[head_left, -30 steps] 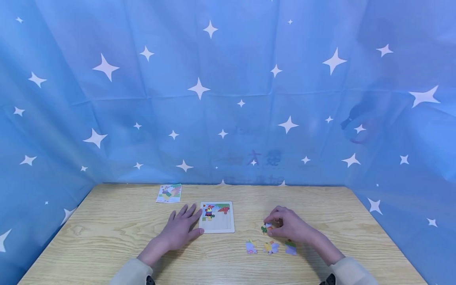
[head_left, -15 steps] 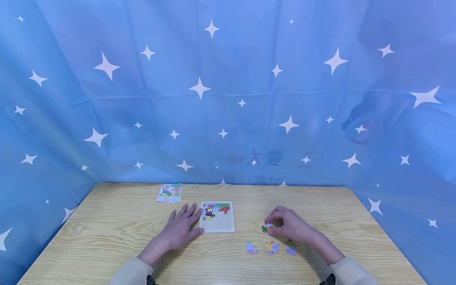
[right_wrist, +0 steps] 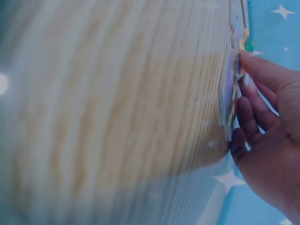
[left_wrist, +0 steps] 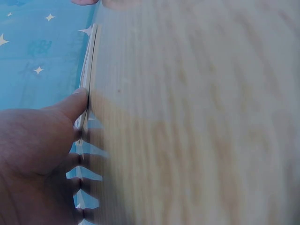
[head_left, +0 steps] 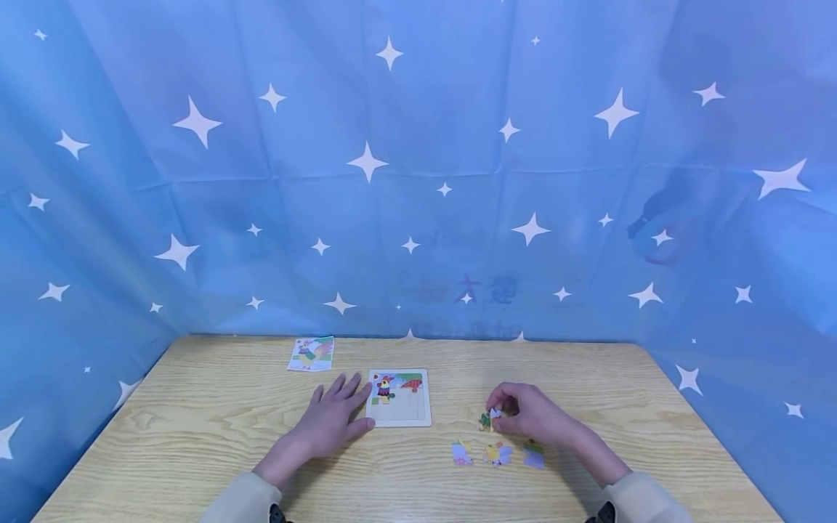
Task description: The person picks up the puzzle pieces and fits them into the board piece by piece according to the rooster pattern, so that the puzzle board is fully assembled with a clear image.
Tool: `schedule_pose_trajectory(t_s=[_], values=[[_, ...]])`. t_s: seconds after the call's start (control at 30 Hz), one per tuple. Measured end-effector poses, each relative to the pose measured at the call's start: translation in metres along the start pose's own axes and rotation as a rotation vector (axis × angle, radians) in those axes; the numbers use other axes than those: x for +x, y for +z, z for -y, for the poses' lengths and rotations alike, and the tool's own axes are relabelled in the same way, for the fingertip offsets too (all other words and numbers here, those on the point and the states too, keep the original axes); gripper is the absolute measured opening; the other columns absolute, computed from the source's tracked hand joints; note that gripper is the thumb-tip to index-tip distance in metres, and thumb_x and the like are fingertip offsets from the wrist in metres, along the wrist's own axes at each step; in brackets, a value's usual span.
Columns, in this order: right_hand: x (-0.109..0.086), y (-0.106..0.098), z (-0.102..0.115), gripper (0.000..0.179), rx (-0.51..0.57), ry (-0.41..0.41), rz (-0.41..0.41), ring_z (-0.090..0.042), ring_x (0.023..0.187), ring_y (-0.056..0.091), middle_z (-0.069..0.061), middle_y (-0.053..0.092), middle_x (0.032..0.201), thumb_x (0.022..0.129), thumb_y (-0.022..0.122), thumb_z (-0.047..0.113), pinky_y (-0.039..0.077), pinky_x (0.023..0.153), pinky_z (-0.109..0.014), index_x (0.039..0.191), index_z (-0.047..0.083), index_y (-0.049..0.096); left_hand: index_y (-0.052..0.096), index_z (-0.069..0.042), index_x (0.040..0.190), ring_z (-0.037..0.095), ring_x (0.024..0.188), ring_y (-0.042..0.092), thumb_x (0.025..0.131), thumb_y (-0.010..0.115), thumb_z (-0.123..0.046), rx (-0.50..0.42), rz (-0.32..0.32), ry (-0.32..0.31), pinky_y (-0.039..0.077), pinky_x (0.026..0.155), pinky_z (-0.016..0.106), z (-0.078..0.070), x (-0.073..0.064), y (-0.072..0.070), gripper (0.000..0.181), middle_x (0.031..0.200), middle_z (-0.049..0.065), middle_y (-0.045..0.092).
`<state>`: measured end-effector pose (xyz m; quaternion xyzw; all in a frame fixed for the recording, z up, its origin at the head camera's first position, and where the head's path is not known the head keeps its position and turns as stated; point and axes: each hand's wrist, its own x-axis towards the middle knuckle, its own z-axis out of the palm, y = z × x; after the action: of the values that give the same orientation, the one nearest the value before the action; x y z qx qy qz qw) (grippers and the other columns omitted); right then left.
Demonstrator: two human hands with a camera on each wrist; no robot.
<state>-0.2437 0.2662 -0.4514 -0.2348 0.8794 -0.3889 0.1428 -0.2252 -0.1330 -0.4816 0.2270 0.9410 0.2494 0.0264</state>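
Note:
My left hand (head_left: 327, 423) lies palm down with spread fingers on the table, its thumb and forefinger touching the left edge of a white-framed jigsaw tray (head_left: 404, 420). Pieces showing a rooster's head and a red patterned part fill the tray's upper area; bare board shows below them. Right of the tray, my right hand (head_left: 538, 417) pinches a small colourful jigsaw piece (head_left: 495, 413) between thumb and forefinger. Green (head_left: 485, 420) shows beside the fingertips; whether it belongs to the same piece I cannot tell. In the right wrist view, the fingers (right_wrist: 251, 101) curl close to the tabletop.
In front of the right hand lie three loose jigsaw pieces: a lilac one (head_left: 461, 453), a yellow and lilac one (head_left: 498, 454) and a green and purple one (head_left: 533, 456). A rooster picture card (head_left: 311, 354) lies at the back left. A starry blue curtain (head_left: 418, 218) hangs behind the table.
The right thumb and forefinger have shifted slightly, and the pinched jigsaw piece appears a little turned. My left hand and the tray have stayed in place.

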Motion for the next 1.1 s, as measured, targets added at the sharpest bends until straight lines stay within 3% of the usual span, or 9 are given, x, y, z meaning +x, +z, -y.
schedule_pose_trajectory(t_s=[0.57,0.83,1.1], values=[[0.003,-0.001,0.004,0.011,0.040,0.034,-0.056,-0.022,0.080,0.059,-0.005,0.064,0.091,0.095,0.072,0.006,0.051,0.063,-0.031,0.106,0.008,0.070,0.045,-0.005,0.155,0.051,0.149,0.020,0.103,0.061,-0.042,-0.004,-0.002,0.009,0.014,0.110,0.078,0.002,-0.001,0.001,0.065,0.163,0.023,0.031],[0.010,0.002,0.012,0.012,0.056,0.053,-0.125,-0.016,0.067,0.053,-0.005,0.067,0.089,0.098,0.069,0.005,0.046,0.056,-0.028,0.109,0.004,0.072,0.044,-0.005,0.156,0.051,0.150,0.020,0.104,0.061,-0.041,-0.011,0.002,0.008,0.013,0.111,0.077,0.003,-0.001,0.001,0.065,0.163,0.023,0.030],[0.027,0.010,0.025,0.012,0.075,-0.010,-0.155,-0.021,0.080,0.061,-0.004,0.069,0.093,0.098,0.067,0.002,0.052,0.064,-0.029,0.109,0.004,0.073,0.044,-0.005,0.156,0.050,0.150,0.019,0.104,0.060,-0.040,-0.022,0.008,0.005,0.013,0.111,0.077,0.000,-0.001,0.000,0.065,0.164,0.023,0.029]])
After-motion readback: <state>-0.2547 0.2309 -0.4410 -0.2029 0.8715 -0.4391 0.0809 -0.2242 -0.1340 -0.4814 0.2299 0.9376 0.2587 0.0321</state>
